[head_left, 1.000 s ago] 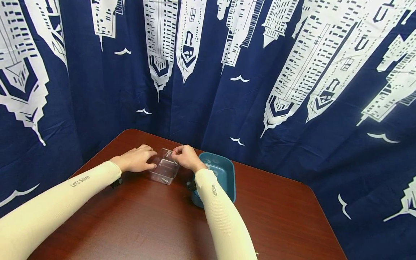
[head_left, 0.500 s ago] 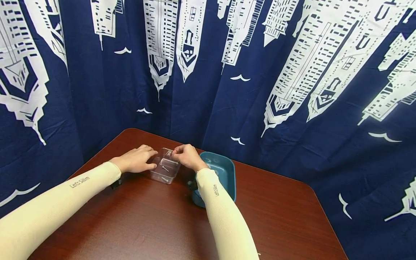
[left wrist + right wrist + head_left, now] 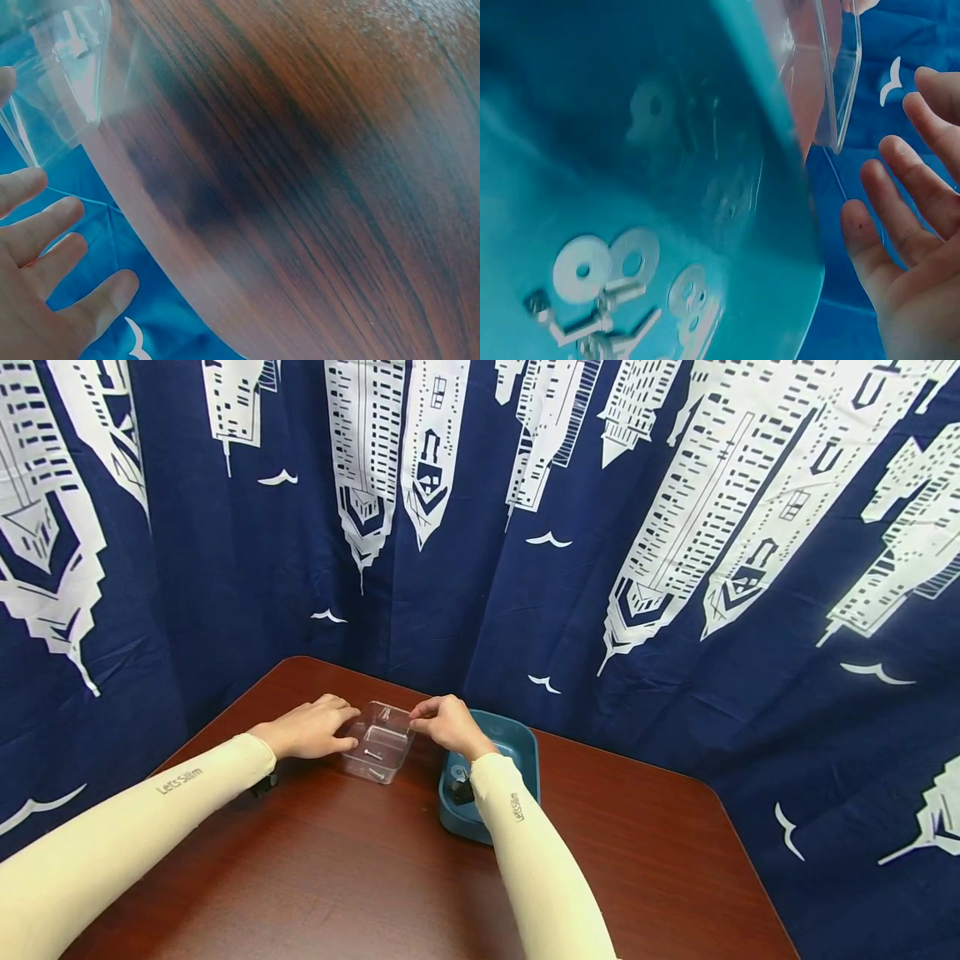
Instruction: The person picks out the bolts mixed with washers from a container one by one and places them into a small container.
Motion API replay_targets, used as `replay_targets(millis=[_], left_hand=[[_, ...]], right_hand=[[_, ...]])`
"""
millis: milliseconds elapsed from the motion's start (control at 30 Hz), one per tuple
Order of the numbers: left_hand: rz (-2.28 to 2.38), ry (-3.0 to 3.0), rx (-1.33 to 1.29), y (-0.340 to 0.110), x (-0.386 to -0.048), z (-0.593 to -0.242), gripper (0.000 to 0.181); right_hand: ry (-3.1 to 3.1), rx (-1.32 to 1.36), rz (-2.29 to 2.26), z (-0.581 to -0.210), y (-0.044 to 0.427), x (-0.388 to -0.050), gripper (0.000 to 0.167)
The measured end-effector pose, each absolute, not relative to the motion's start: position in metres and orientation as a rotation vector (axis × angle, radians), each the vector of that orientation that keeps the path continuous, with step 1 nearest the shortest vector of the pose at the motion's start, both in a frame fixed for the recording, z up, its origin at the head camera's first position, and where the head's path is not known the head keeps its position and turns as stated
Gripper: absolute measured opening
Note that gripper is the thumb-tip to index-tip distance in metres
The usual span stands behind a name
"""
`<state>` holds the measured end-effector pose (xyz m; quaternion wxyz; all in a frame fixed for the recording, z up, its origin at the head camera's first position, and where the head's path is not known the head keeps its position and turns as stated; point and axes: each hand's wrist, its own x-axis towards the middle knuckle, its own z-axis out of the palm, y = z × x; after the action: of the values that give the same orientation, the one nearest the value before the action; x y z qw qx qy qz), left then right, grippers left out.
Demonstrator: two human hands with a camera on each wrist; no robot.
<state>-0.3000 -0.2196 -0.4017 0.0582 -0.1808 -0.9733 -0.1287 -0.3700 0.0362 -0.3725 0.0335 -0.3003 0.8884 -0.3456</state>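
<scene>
A clear plastic box with a divider stands on the table, with small metal bolts inside it. My left hand rests at the box's left side with its fingers relaxed; in the left wrist view the fingers are spread near the box wall. My right hand is over the box's right rim, holding nothing visible; its fingers are apart in the right wrist view. Beneath my right wrist is a teal bin. Flat washers and several bolts lie in it.
The brown wooden table has rounded corners. Behind it hangs a navy curtain printed with white buildings and birds. The teal bin stands just right of the clear box, a narrow gap between them.
A bolt has appeared in the front compartment of the clear box and shifted slightly. My right hand has drawn a little to the right, toward the teal bin. My left hand stays put.
</scene>
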Motion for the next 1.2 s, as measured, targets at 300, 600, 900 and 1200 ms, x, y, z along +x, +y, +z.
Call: replay_targets(millis=[300, 600, 900, 1200], left_hand=[[-0.393, -2.945, -0.555, -0.220, -0.301, -0.402, 0.060], [-0.386, -2.940, -0.558, -0.220, -0.302, -0.405, 0.060], [-0.365, -2.932, -0.560, -0.219, -0.306, -0.406, 0.059], [-0.346, -2.933, -0.577, -0.217, -0.304, -0.404, 0.059]], right_hand=[[2.745, -0.914, -1.058, -0.369, 0.060, -0.366, 0.022], [2.710, -0.768, -1.224, -0.371, 0.084, -0.364, 0.026], [2.652, -0.653, -1.440, -0.377, 0.110, -0.367, 0.025], [2.582, -0.480, -1.666, -0.385, 0.122, -0.369, 0.030]])
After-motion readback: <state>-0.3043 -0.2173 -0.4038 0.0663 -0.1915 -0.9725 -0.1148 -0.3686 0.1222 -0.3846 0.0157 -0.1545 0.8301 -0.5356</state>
